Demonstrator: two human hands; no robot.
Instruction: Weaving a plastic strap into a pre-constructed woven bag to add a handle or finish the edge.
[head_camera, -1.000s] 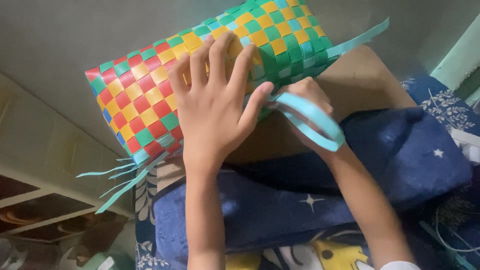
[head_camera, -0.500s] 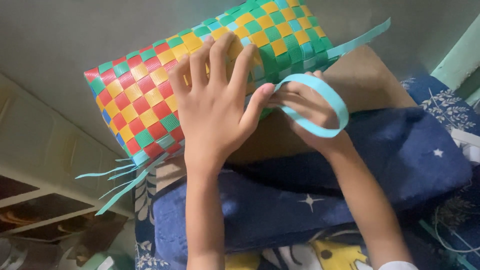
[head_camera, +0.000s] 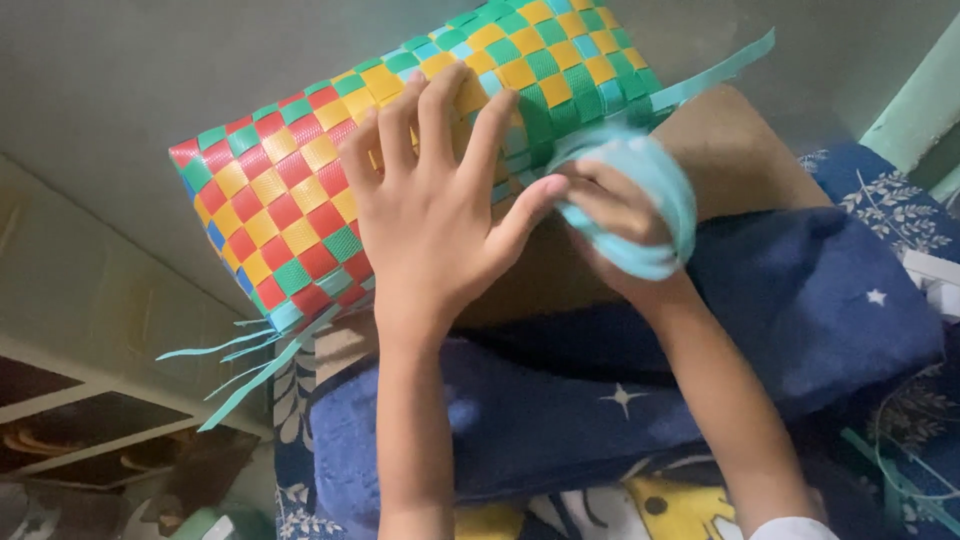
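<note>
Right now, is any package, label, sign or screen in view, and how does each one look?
None is in view: no package, label, sign or screen.
Woven basket piece: upper middle, under the left hand; red, yellow and green checks.
Teal strip: looped by the right hand.

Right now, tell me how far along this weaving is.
Done: most of the woven panel is a tight checker of red, yellow and green strips. In hand: the left hand presses flat on the panel while the right hand works a pale teal strip, blurred, at its edge. Left: loose strip ends hang unwoven at the lower corner, and another juts from the upper edge.
</note>
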